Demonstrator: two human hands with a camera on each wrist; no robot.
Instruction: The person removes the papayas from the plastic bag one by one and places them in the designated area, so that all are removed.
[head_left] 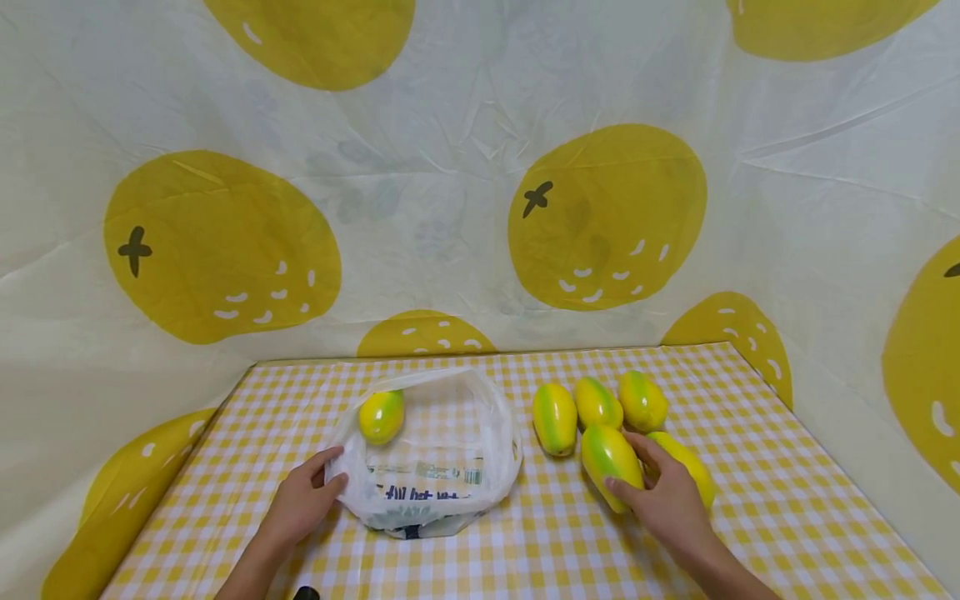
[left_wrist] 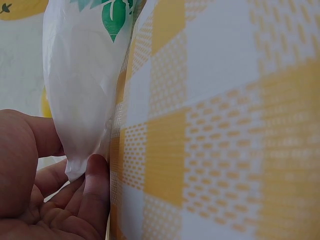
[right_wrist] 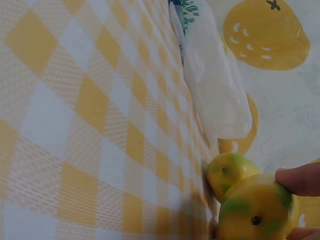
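A white plastic bag (head_left: 504,425) with printed lettering lies on the table, its mouth spread wide. Inside, toward the upper left of the opening, is one yellow-green papaya (head_left: 382,417). My left hand (head_left: 303,496) pinches the bag's left rim between thumb and fingers; the left wrist view shows the gathered film (left_wrist: 82,135). On the right side, my right hand (head_left: 666,492) grips a papaya (head_left: 609,461) from its right, with thumb and fingers around it. That papaya's dark-spotted end (right_wrist: 256,220) faces the right wrist camera. Whether it touches the table is unclear.
Several other papayas lie close around the right hand: one at left (head_left: 555,419), two behind, and one (head_left: 686,467) partly under the hand. A yellow-checked cloth (head_left: 585,558) covers the table. A small black object (head_left: 306,593) shows at the bottom edge. A fruit-printed curtain (head_left: 427,208) hangs behind.
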